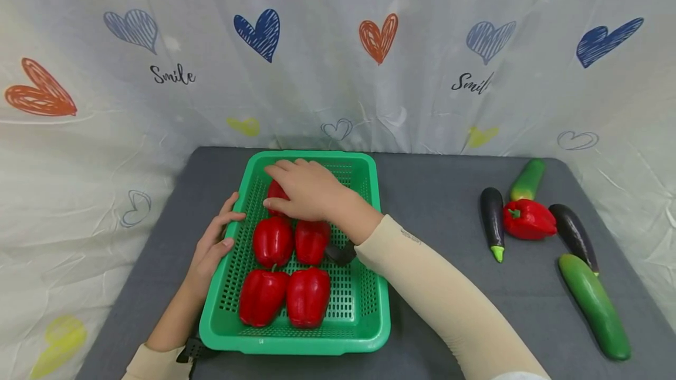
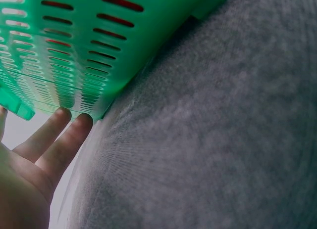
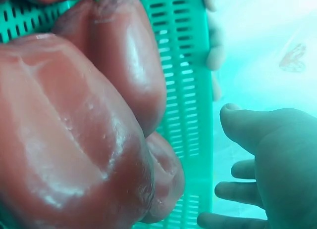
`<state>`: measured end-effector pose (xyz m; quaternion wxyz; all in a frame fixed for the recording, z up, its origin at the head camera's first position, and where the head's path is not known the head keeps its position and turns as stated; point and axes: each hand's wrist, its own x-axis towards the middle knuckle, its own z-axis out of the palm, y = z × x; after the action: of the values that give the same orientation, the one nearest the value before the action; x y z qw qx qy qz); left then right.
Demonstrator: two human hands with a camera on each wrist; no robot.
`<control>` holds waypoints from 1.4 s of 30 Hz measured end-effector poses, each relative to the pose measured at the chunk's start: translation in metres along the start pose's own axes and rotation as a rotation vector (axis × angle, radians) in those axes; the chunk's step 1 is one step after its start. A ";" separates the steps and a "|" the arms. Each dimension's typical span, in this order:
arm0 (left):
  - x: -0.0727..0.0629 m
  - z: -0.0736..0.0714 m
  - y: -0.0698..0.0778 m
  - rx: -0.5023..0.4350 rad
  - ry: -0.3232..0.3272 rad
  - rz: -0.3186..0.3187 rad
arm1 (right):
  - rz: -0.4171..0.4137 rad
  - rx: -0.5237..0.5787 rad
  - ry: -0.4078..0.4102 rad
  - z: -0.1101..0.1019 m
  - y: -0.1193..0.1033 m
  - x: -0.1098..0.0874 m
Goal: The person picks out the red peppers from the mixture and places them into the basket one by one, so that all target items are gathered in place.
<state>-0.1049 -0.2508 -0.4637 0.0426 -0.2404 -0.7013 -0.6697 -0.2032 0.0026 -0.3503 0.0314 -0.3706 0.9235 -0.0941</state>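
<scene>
A green plastic basket (image 1: 369,333) holds several red bell peppers, two of them side by side at its near end (image 1: 308,298). My left hand (image 1: 208,251) lies along the basket's left side, fingertips at the rim, with fairly straight fingers (image 2: 67,145) against the slotted wall. Over the far part of the basket reaches my right hand (image 1: 306,189), above a bell pepper (image 1: 277,195) that it partly hides. In the right wrist view its thumb and fingers (image 3: 235,192) are spread, with a gap between them and the nearest bell pepper (image 3: 166,179).
On the right of the grey tabletop (image 1: 433,204) lie another red bell pepper (image 1: 528,220), two eggplants (image 1: 492,221) and two green cucumber-like vegetables (image 1: 594,304). A white curtain (image 1: 327,87) printed with hearts hangs behind the table.
</scene>
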 end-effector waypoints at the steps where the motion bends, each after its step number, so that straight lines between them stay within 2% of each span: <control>1: 0.000 0.000 0.000 -0.001 0.000 0.000 | -0.003 0.005 0.003 -0.001 0.000 -0.002; 14: -0.001 -0.001 0.000 -0.020 0.005 -0.010 | -0.003 0.095 0.067 -0.005 0.005 -0.021; 30: -0.001 -0.003 -0.005 -0.040 0.005 0.012 | 0.010 0.167 0.076 -0.004 0.016 -0.039; 42: -0.001 -0.001 -0.004 -0.034 0.004 0.015 | 0.015 0.164 0.108 -0.007 0.018 -0.049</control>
<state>-0.1062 -0.2524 -0.4676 0.0451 -0.2450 -0.6878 -0.6818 -0.1810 0.0500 -0.3472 0.0124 -0.3542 0.9158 -0.1889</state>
